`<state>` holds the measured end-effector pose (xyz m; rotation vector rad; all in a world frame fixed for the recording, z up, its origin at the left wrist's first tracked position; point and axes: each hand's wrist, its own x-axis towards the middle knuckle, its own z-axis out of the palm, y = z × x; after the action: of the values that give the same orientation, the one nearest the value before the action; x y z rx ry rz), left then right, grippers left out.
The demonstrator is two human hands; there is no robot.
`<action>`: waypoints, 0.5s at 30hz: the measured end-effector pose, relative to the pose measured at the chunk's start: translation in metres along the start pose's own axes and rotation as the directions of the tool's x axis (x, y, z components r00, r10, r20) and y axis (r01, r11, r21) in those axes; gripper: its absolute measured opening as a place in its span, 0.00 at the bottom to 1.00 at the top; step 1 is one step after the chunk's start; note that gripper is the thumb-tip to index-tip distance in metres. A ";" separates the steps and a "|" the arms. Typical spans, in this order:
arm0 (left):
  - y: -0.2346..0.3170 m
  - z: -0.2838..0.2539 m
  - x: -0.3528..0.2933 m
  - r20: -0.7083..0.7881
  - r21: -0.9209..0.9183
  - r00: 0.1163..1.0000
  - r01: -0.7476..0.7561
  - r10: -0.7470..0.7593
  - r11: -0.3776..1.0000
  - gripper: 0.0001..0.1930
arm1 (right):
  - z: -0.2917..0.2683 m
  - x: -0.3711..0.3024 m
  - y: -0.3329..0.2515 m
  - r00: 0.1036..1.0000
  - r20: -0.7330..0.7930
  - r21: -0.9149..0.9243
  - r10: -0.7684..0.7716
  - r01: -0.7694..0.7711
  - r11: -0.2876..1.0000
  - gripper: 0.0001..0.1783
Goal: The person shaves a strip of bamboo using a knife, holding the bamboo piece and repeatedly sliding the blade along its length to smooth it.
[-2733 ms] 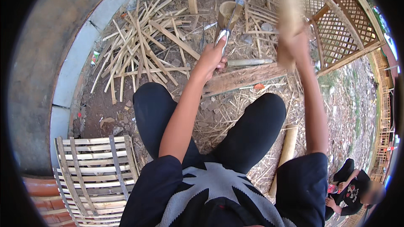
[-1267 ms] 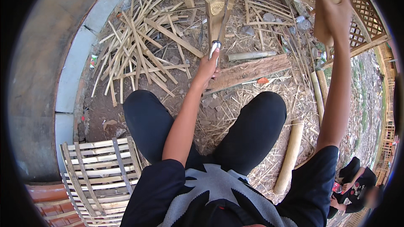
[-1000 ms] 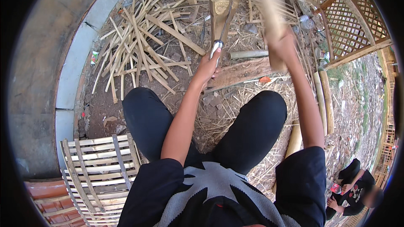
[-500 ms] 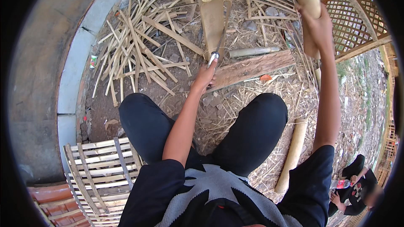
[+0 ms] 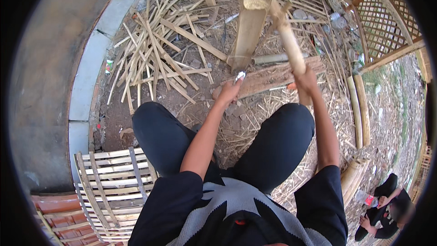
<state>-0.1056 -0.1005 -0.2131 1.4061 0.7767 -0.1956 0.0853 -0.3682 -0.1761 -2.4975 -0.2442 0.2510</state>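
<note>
My left hand [image 5: 229,92] is closed round the pale handle of a machete [image 5: 240,76]; its blade is blurred and mostly lost against the bamboo. Just beyond stands a split length of thick bamboo [image 5: 248,36], hollow side toward me, its lower end by a wooden plank [image 5: 268,78]. My right hand [image 5: 306,84] grips a stout bamboo club [image 5: 290,41], its far end reaching the right side of the split bamboo. Whether club and blade touch, I cannot tell.
A heap of bamboo strips [image 5: 157,50] lies left of the split bamboo. A slatted bamboo panel [image 5: 114,187] is at lower left, bamboo poles [image 5: 359,109] at right. Another person [image 5: 387,209] sits at lower right holding a bottle. Lattice panels [image 5: 387,9] stand at upper right.
My right hand has swung the bamboo club down and leftward from the upper right toward the split bamboo. In the picture, the split bamboo and my left hand with the machete sit slightly farther right.
</note>
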 end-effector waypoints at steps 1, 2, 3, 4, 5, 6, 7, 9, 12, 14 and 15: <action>-0.001 -0.001 0.002 0.011 0.000 1.000 0.021 -0.021 1.000 0.26 | -0.016 0.008 -0.002 0.999 -0.041 -0.007 0.018 -0.019 1.000 0.43; -0.003 -0.010 0.010 0.013 -0.003 0.999 0.034 -0.034 0.999 0.26 | -0.034 0.011 -0.015 0.997 -0.066 0.005 0.029 -0.028 1.000 0.43; -0.008 -0.018 0.015 0.009 -0.009 0.999 0.053 -0.053 0.999 0.27 | -0.051 0.010 -0.032 0.996 -0.082 0.017 0.037 -0.036 0.999 0.44; -0.013 -0.019 0.019 0.010 -0.023 0.999 0.045 -0.045 0.999 0.26 | -0.070 0.006 -0.048 0.989 -0.148 0.027 0.008 -0.004 1.000 0.44; -0.013 -0.016 0.018 0.003 -0.048 0.999 0.045 -0.045 0.998 0.25 | -0.086 0.004 -0.058 0.975 -0.220 0.036 -0.014 0.022 0.999 0.44; -0.011 -0.012 0.015 -0.002 -0.071 0.999 0.043 -0.044 0.997 0.25 | -0.099 0.005 -0.061 0.956 -0.287 0.062 -0.058 0.079 0.995 0.43; -0.008 -0.010 0.012 -0.013 -0.093 0.999 0.041 -0.042 0.995 0.25 | -0.108 0.007 -0.066 0.931 -0.351 0.088 -0.102 0.141 0.986 0.42; -0.004 -0.012 0.007 -0.005 -0.096 0.998 0.058 -0.059 0.994 0.25 | -0.116 0.002 -0.088 0.904 -0.416 0.248 -0.101 0.220 0.943 0.39; -0.010 -0.015 0.007 -0.002 -0.070 0.997 0.076 -0.076 0.995 0.25 | -0.088 0.001 -0.109 0.855 -0.505 0.442 -0.118 0.374 0.815 0.39; -0.015 -0.013 0.008 0.018 -0.063 0.997 0.074 -0.073 0.995 0.25 | -0.029 0.000 -0.084 0.866 -0.483 0.463 -0.131 0.379 0.801 0.39; -0.017 -0.011 0.010 0.035 -0.070 0.997 0.064 -0.062 0.995 0.26 | 0.022 -0.004 -0.052 0.889 -0.439 0.461 -0.132 0.349 0.816 0.38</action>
<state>-0.1117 -0.0902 -0.2321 1.3090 0.7942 -0.2374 0.0704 -0.3156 -0.1626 -1.8800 -0.2840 -0.2625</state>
